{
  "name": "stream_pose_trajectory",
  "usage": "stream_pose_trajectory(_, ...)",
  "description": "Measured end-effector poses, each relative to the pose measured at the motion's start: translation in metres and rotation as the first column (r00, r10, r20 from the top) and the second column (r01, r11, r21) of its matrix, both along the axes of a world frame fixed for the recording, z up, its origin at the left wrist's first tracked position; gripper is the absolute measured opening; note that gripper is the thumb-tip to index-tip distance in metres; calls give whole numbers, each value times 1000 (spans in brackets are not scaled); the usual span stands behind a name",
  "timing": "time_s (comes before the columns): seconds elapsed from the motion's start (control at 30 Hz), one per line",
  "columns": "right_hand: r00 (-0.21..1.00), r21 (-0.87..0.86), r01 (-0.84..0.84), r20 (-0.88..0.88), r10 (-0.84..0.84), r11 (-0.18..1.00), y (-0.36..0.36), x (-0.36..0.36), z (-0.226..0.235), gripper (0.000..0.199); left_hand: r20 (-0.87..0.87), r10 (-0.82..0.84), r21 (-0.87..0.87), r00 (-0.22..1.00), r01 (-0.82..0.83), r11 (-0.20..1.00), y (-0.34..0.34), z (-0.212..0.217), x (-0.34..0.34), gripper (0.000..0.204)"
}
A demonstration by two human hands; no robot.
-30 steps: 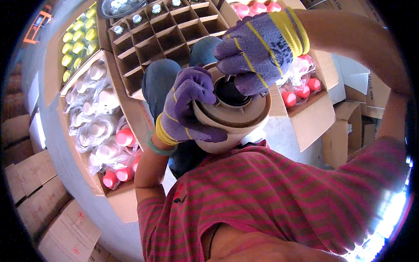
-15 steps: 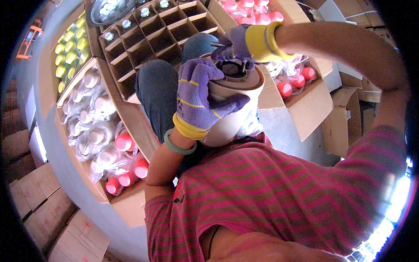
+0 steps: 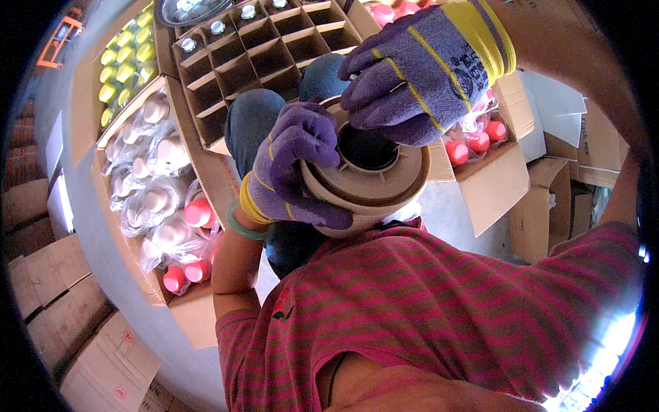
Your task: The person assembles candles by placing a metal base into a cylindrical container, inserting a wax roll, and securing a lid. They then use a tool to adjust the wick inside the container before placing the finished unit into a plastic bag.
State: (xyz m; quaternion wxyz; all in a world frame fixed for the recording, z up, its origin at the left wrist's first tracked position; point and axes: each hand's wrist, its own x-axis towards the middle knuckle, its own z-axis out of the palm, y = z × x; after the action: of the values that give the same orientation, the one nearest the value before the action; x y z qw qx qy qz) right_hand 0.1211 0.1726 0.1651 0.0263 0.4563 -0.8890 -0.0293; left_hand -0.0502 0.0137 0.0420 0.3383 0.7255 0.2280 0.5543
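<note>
Against my lap stands a beige round vessel [image 3: 416, 180] with a stepped top and a dark round opening [image 3: 368, 146] in its middle. My left hand [image 3: 292, 163], in a purple knitted glove with a yellow cuff, is closed round the vessel's left side and upper edge. Over the far right part of the top is my right hand [image 3: 417, 72], in a matching glove. Its fingers are bent together beside the opening, and their tips and whatever they hold are hidden; only a small bright glint shows near them.
Ahead is a divided carton [image 3: 230, 72] with several silver-capped bottles, a dark basin [image 3: 192, 10] behind it. At left, open cartons hold yellow-capped bottles [image 3: 125, 72] and plastic-wrapped bottles [image 3: 158, 199]. Red-capped bottles [image 3: 478, 141] fill a carton at right. Closed cartons [image 3: 113, 360] stand lower left.
My right hand has lifted closer and turned its back to view; the metal tool earlier at its fingers is now hidden. The vessel's top has tilted more into view, with my left hand still on it.
</note>
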Motion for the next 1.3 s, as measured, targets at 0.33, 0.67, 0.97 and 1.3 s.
stream_pose_trajectory(0.33,991,0,103,90,-102,995,-2,-1,-11,19,6,-61,-23,998,61,998,7,-4,-7,65)
stream_pose_trajectory(0.67,626,-225,780,282,-727,584,-25,24,-50,25,-40,252,-120,967,-255,959,-3,-16,14,58)
stream_pose_trajectory(0.97,-358,264,927,407,-841,-267,-19,27,-76,30,-182,576,129,797,-561,818,15,-16,71,49)
stream_pose_trajectory(1.3,-315,297,927,277,-908,-231,121,127,-193,27,-29,510,-135,860,-509,850,1,-20,26,30)
